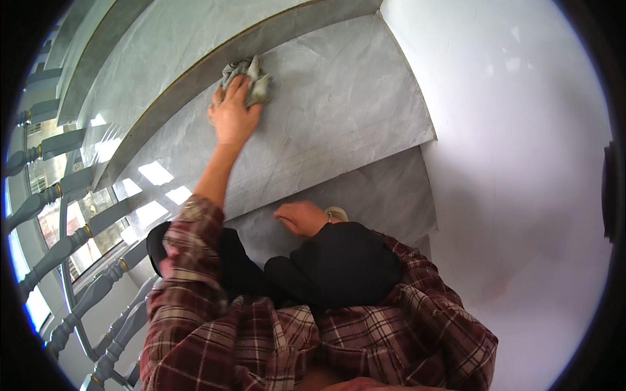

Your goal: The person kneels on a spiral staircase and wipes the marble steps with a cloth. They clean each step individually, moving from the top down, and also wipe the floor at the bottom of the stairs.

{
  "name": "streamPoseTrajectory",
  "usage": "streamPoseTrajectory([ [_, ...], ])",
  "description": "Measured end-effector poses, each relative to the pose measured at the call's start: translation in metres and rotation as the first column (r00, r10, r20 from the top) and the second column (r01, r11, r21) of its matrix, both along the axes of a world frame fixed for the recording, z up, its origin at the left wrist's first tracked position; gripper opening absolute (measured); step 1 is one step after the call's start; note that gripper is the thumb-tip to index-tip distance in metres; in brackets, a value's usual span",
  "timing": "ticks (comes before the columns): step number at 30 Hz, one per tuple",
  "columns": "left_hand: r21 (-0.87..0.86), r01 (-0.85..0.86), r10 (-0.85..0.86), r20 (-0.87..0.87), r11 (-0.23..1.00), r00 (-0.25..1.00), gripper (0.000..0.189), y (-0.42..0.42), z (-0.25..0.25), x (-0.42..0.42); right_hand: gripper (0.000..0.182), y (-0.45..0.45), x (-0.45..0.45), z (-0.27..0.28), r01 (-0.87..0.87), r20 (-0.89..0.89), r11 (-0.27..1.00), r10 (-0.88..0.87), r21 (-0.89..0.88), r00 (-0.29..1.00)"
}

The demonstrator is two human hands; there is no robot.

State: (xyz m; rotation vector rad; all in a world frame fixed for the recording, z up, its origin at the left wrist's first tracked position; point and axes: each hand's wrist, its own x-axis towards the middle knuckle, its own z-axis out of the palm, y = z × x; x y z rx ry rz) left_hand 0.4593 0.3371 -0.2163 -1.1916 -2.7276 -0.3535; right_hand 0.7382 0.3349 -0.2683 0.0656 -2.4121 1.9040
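My left hand (234, 112) reaches forward and presses down on a crumpled grey-and-white cloth (259, 85). The cloth lies on a grey marble-look stair tread (323, 107), close to the foot of the riser (210, 73) behind it. Its fingers are spread over the near side of the cloth, with the thumb towards the right. My right hand (303, 218) hangs in front of my dark-trousered knee (347, 264), fingers curled, and nothing shows in it. A band circles its wrist. Behind that wrist a pale rounded object (337, 213) is partly hidden.
Grey turned balusters (63, 244) with gold rings line the left side, with a window (80, 229) beyond them. A white wall (503, 161) closes off the right. Further steps (161, 44) curve up at the upper left. Bright reflections lie on the tread's left end.
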Motion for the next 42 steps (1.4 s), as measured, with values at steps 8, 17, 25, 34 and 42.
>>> streamPoseTrajectory([
  [8,0.096,0.646,-0.641,0.298,0.757,0.707,0.062,0.137,0.012,0.187,0.025,-0.017,0.008,-0.057,0.036,-0.091,0.99,-0.049,-0.136,0.995],
  [17,-0.112,0.889,-0.774,0.451,0.445,0.444,0.092,-0.115,0.019,0.063,0.025,-0.031,0.043,-0.053,-0.163,0.366,0.949,0.055,0.269,0.929],
  [25,-0.52,0.637,-0.494,0.402,0.57,0.771,0.084,-0.197,0.046,0.002,0.018,-0.03,0.018,-0.034,-0.107,0.132,0.989,0.094,0.097,0.987],
  [34,-0.247,0.743,-0.73,0.159,0.622,0.664,0.083,0.107,0.02,0.066,0.017,-0.021,-0.004,-0.02,-0.187,0.162,0.97,0.162,0.152,0.973],
  [42,-0.02,0.415,-0.396,0.257,0.91,0.881,0.056,0.177,0.005,0.029,0.021,0.003,0.007,0.005,-0.312,0.467,0.939,0.215,0.141,0.858],
])
